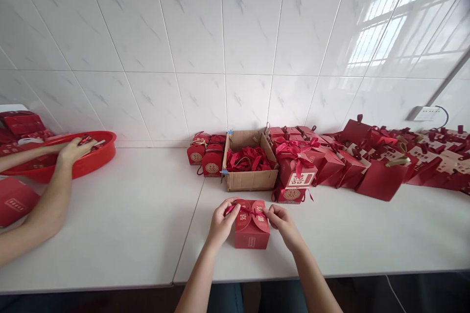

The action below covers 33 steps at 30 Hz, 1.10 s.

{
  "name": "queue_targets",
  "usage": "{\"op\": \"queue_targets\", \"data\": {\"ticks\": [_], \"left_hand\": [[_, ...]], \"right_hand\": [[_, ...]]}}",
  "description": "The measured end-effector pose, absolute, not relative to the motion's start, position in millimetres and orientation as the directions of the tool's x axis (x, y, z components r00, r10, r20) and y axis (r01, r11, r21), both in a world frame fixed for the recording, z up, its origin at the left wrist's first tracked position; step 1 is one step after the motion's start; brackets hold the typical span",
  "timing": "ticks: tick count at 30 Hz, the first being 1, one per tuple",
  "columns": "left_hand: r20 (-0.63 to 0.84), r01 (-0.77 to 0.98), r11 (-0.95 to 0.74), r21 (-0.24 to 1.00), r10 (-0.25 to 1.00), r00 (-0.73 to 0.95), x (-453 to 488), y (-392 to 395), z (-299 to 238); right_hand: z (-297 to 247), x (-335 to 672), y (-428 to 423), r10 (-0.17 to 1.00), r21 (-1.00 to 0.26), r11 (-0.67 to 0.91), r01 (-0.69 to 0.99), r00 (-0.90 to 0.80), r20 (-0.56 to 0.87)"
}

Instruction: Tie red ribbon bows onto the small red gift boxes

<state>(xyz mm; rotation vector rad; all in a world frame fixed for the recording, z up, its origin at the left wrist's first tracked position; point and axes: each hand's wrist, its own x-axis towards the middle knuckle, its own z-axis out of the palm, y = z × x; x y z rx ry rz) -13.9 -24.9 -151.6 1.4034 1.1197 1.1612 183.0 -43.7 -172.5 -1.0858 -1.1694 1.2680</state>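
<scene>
In the head view, we see our red gift box (252, 238) standing on the white table (121, 234) between our two hands; taking it as the centre of the clock, we place everything else around it. Our left hand (223, 219), at about nine o'clock, pinches one side of the red ribbon (252, 212) between thumb and fingers. Our right hand (281, 221), at three o'clock, has thumb and forefinger pinched together on the ribbon's other side. The ribbon crosses the top of the box over rounded, overlapping flaps with pale characters.

At twelve o'clock, near the wall, we have an open cardboard carton (253, 182) with a heap of loose red ribbons (249, 159) inside. Two small red boxes (213, 160) sit just beside it at eleven. Between one and two o'clock, a bow-topped box (298, 166) rests on a smaller red box (290, 194). Toward two o'clock we see crowded rows of red packages (384, 177), some tilted, with a white power strip (426, 113) on the tiled wall (198, 34) behind. Around ten o'clock, a co-worker's hands (75, 150) are over a red tub (101, 157); what they hold is too small to tell.
</scene>
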Motion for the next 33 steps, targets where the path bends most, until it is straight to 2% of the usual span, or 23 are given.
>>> {"op": "queue_targets", "data": {"ticks": [5, 13, 19, 22, 28, 33], "left_hand": [[0.152, 0.12, -0.16, 0.98, 0.985, 0.076, -10, -25, -152], [0.136, 0.111, -0.142, 0.984, 0.989, 0.054, -9, -28, -155], [0.176, 0.172, -0.178, 0.969, 0.984, 0.022, -8, -30, -154], [0.162, 0.155, -0.164, 0.974, 0.987, 0.021, -7, -32, -152], [0.127, 0.059, -0.133, 0.989, 0.987, 0.094, -7, -38, -149], [0.095, 0.047, -0.1, 0.994, 0.99, 0.105, -6, -41, -148]], "right_hand": [[-175, 182, -43, 0.998, -0.992, 0.035, -0.125, -0.046, 0.041], [-179, 181, -43, 0.998, -0.986, 0.001, -0.165, -0.068, 0.012], [-184, 179, -44, 0.996, -0.971, -0.023, -0.238, -0.091, -0.001], [-181, 177, -44, 0.995, -0.968, -0.033, -0.251, -0.1, -0.008], [-175, 176, -42, 0.994, -0.986, -0.067, -0.153, -0.1, -0.052], [-173, 176, -41, 0.99, -0.977, -0.101, -0.188, -0.116, -0.08]]}}
